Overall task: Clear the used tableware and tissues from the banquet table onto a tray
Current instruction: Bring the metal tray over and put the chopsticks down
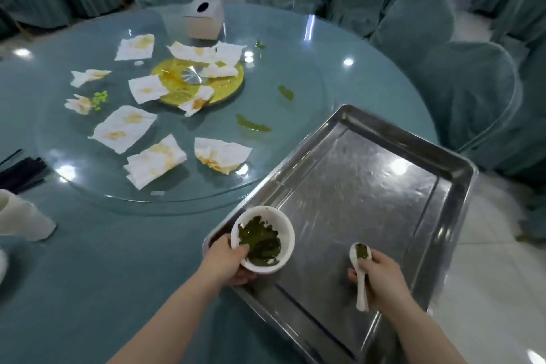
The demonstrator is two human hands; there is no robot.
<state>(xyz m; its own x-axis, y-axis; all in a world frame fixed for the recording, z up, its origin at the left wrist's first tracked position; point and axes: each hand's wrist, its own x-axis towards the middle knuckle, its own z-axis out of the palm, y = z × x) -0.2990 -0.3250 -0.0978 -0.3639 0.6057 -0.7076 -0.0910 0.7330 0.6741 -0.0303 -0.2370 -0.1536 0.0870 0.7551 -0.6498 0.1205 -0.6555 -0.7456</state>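
Note:
A steel tray (384, 139) lies on the round table's near right edge. My left hand (224, 260) grips a white bowl (283, 224) smeared with dark green leftovers, held over the tray's near left corner. My right hand (381, 278) holds a white soup spoon (361, 278) with green residue above the tray's near side. Several stained white tissues (124, 127) lie scattered over the glass turntable (266, 156). Green food scraps (252, 125) also sit on the glass.
A tissue box (204, 19) stands at the far side of the turntable, past its yellow hub (224, 89). White cups (20, 219) and dark chopsticks (20, 171) lie at the left edge. Covered chairs (466, 91) ring the table (103, 275).

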